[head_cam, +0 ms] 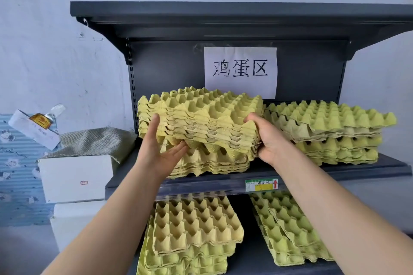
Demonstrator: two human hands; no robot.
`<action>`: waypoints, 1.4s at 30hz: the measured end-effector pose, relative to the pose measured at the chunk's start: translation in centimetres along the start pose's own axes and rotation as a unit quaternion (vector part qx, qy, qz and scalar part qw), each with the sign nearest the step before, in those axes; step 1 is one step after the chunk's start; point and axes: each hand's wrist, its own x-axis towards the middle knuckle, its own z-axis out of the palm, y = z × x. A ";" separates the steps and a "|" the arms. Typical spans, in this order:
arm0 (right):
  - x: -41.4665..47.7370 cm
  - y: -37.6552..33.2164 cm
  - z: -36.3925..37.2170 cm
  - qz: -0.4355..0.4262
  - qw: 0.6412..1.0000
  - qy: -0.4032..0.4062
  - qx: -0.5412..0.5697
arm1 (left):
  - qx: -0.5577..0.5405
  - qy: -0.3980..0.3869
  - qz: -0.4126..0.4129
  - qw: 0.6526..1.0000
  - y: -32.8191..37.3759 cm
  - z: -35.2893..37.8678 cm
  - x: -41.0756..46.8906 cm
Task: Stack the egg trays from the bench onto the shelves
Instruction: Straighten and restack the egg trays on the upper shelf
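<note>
A bundle of several yellow-green egg trays is held at the middle shelf, over a lower pile of trays on the shelf's left half. My left hand supports the bundle from below at its left front corner, fingers spread and thumb up its side. My right hand grips the bundle's right front corner, thumb on top. Another pile of trays sits on the right half of the same shelf.
Below, the lower shelf holds two more tray piles, one on the left and one on the right. A paper sign hangs on the back panel. White boxes and grey cloth stand left of the shelving.
</note>
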 end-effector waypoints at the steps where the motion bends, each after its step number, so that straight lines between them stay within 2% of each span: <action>1: 0.3 -0.2 -0.4 -0.002 1.000 -0.007 0.006 | 0.024 0.006 0.000 1.000 0.7 -0.2 0.3; 4: 1.4 -0.4 -1.0 -0.001 1.000 -0.025 0.001 | 0.121 0.010 -0.009 0.993 2.4 0.0 0.5; 7: 2.2 -0.5 -1.1 0.004 0.999 -0.040 0.012 | 0.188 0.050 -0.006 0.981 3.2 -0.3 1.1; 13: 4.5 -1.2 -1.3 0.011 0.996 -0.087 0.007 | 0.188 0.121 0.084 0.971 4.2 -1.9 3.1; 18: 6.1 -1.1 -0.8 0.019 0.996 -0.085 -0.032 | 0.248 0.115 0.091 0.957 3.7 -1.8 3.4; 24: 8.6 0.1 -1.0 0.028 0.994 -0.083 -0.068 | 0.357 0.195 0.132 0.904 2.8 -3.6 5.0; 28: 9.7 1.2 -1.6 0.043 0.993 -0.071 -0.083 | 0.387 0.185 0.168 0.888 2.5 -3.8 5.8; 32: 10.3 1.2 -1.5 0.038 0.994 -0.069 -0.081 | 0.370 0.184 0.192 0.890 2.3 -4.0 6.5; 39: 10.4 1.3 -0.9 0.042 0.994 -0.065 -0.083 | 0.363 0.186 0.190 0.893 2.4 -4.1 7.1; 42: 10.4 1.1 -1.0 0.033 0.995 -0.074 -0.054 | 0.339 0.177 0.182 0.906 2.9 -3.9 6.9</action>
